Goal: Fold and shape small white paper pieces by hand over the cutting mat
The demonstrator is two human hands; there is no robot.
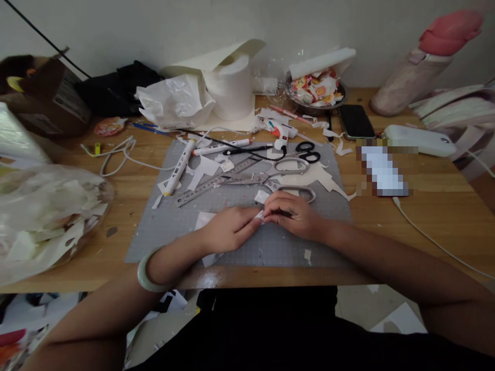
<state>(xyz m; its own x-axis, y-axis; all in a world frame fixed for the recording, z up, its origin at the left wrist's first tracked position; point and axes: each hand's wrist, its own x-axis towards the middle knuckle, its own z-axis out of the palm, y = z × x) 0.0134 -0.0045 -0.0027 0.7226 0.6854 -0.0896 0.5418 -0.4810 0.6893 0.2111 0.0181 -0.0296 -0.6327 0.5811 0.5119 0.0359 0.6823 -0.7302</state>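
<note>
Both hands, left hand (226, 230) and right hand (292, 214), pinch one small paper scrap (260, 215) just below the large scissors (270, 179); the tiny piece could tear or slip from that tight grip.

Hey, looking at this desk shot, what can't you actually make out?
- Head view: the white scrap pinched between left hand and right hand is mostly covered by fingertips; shape unclear.
- Pixelated patch: blurred out.
- Bag at left: cut by the edge, contents hazy.
- Bowl contents: too small to identify.
</note>
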